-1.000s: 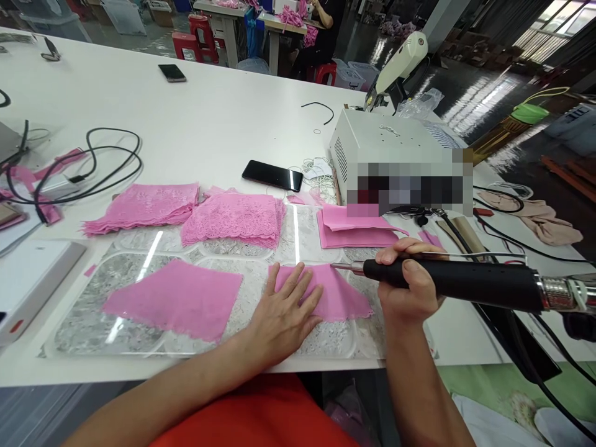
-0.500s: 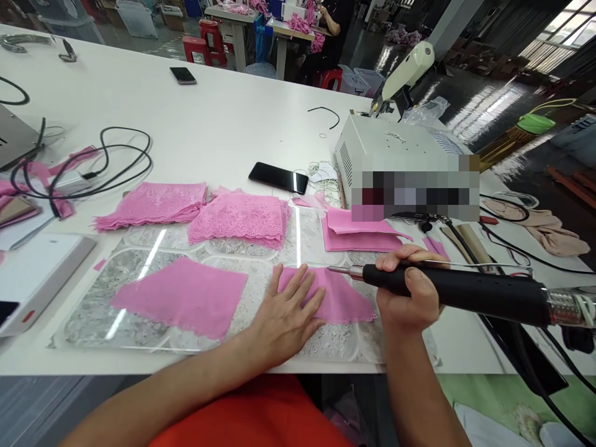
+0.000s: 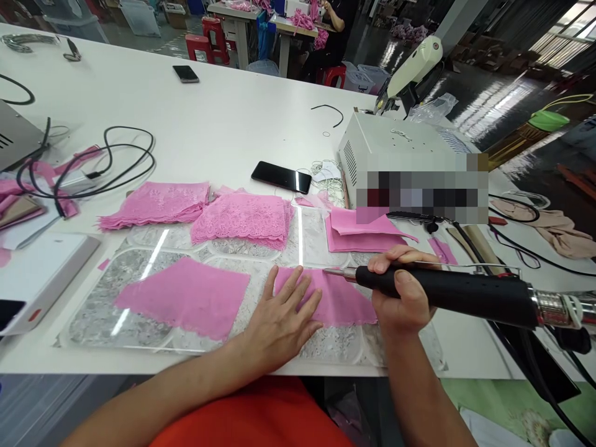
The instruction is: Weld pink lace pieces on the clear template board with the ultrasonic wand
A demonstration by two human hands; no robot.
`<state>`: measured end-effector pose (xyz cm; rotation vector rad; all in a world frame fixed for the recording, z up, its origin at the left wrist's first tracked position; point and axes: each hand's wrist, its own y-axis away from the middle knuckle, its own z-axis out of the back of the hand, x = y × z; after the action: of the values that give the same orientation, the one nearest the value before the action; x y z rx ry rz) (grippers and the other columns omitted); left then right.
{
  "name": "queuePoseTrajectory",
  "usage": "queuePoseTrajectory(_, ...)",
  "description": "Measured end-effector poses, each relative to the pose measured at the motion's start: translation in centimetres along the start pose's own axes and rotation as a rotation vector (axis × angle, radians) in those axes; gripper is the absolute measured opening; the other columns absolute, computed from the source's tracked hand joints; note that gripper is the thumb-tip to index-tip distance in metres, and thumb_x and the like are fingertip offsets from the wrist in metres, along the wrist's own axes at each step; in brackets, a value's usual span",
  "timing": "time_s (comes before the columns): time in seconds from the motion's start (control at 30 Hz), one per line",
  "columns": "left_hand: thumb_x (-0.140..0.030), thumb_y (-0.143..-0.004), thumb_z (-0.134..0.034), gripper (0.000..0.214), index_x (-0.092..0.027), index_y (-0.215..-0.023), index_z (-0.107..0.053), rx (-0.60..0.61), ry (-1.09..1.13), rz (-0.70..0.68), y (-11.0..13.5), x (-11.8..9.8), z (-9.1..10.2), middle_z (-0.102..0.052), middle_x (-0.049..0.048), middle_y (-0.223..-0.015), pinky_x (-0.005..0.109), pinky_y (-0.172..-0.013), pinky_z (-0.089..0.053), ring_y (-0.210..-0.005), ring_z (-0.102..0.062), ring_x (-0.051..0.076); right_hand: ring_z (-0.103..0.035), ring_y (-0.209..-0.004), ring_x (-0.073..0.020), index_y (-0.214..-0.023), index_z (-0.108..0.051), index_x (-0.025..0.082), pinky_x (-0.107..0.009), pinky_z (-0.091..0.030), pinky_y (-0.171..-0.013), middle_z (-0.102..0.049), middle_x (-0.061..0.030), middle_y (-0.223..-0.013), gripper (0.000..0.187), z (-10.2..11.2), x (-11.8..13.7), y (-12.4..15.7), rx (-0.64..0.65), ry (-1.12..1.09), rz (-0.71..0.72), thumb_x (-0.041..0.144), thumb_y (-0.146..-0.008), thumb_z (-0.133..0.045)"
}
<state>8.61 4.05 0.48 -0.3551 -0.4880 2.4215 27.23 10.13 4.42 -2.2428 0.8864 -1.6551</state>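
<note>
My left hand [image 3: 282,316] lies flat with spread fingers on a pink cloth piece [image 3: 342,304], pressing on its left part. My right hand [image 3: 404,298] is wrapped round a black hand tool with a thin metal tip [image 3: 447,290]. The tool lies almost level, its tip touching or just over the cloth's top edge, a little right of my left fingertips. Farther left a second pink cloth piece [image 3: 190,297] is spread on the clear-edged, marbled mat [image 3: 107,310].
Behind the mat lie lacy pink cloth stacks [image 3: 242,218], folded pink cloth [image 3: 363,233] and a black phone [image 3: 281,177]. A grey metal box [image 3: 391,146] stands back right. Black cables [image 3: 130,146] and a white device [image 3: 56,267] are left. A person [image 3: 333,37] sits far back.
The tool's tip has moved slightly left along the cloth's top edge with my right hand. My left hand stays flat on the cloth. The whole view has shifted a little.
</note>
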Motion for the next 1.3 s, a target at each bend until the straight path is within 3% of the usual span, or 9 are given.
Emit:
queuePoseTrajectory(0.33,-0.042,-0.096,-0.049,0.038,-0.019,-0.124,-0.060,0.030,-0.002,0.006,0.2,0.2,0.2,-0.059,0.0100,-0.132,0.058,-0.116,-0.017,-0.134,-0.043,0.031,-0.055,-0.057,-0.0100,-0.077,-0.056,0.020,-0.031,-0.049,-0.058,-0.056,0.0021,-0.078,0.010,-0.4,0.0,0.0,0.012,0.015,-0.002,0.017,-0.068,-0.060)
queuePoseTrajectory(0.5,-0.040,-0.096,-0.051,0.035,-0.020,-0.122,-0.062,0.006,0.057,-0.005,0.1,0.4,0.2,-0.059,0.0084,-0.133,0.055,-0.119,-0.010,-0.135,-0.043,0.028,-0.054,-0.055,-0.0096,-0.077,-0.057,0.020,-0.030,-0.047,-0.055,-0.056,0.0021,-0.079,0.012,0.7,0.6,-0.8,-0.116,-0.013,0.009,0.020,-0.065,-0.057)
queuePoseTrajectory(0.7,-0.036,-0.097,-0.048,0.036,-0.021,-0.128,-0.057,0.011,0.094,-0.240,-0.3,0.9,0.2,-0.055,0.0057,-0.139,0.055,-0.120,-0.002,-0.142,-0.031,0.026,-0.052,-0.052,-0.0090,-0.071,-0.057,0.018,-0.027,-0.044,-0.051,-0.056,0.0014,-0.073,0.011,4.3,3.4,-0.9,-0.269,0.035,0.016,0.020,-0.061,-0.053)
queuePoseTrajectory(0.8,-0.037,-0.097,-0.048,0.038,-0.022,-0.132,-0.054,0.051,0.094,-0.305,-0.3,0.8,0.3,-0.053,0.0047,-0.141,0.055,-0.120,-0.001,-0.143,-0.030,0.026,-0.051,-0.051,-0.0089,-0.071,-0.058,0.018,-0.027,-0.043,-0.050,-0.056,0.0014,-0.071,0.012,5.2,4.0,-0.3,-0.299,0.058,0.018,0.021,-0.060,-0.053)
queuePoseTrajectory(1.13,-0.037,-0.096,-0.051,0.039,-0.020,-0.131,-0.055,0.163,0.133,-0.303,-0.3,0.5,0.8,-0.052,0.0092,-0.142,0.061,-0.117,-0.010,-0.142,-0.033,0.029,-0.052,-0.052,-0.0096,-0.074,-0.057,0.020,-0.028,-0.044,-0.052,-0.056,0.0015,-0.074,0.013,4.2,2.3,0.0,-0.237,0.060,0.000,0.021,-0.062,-0.054)
queuePoseTrajectory(1.3,-0.039,-0.097,-0.048,0.041,-0.019,-0.131,-0.054,0.159,0.190,-0.273,-0.2,0.5,0.9,-0.053,0.0088,-0.140,0.061,-0.117,-0.012,-0.140,-0.035,0.029,-0.052,-0.051,-0.0099,-0.074,-0.057,0.020,-0.029,-0.044,-0.052,-0.055,0.0011,-0.073,0.012,3.8,2.1,-0.1,-0.208,0.071,0.010,0.021,-0.063,-0.054)
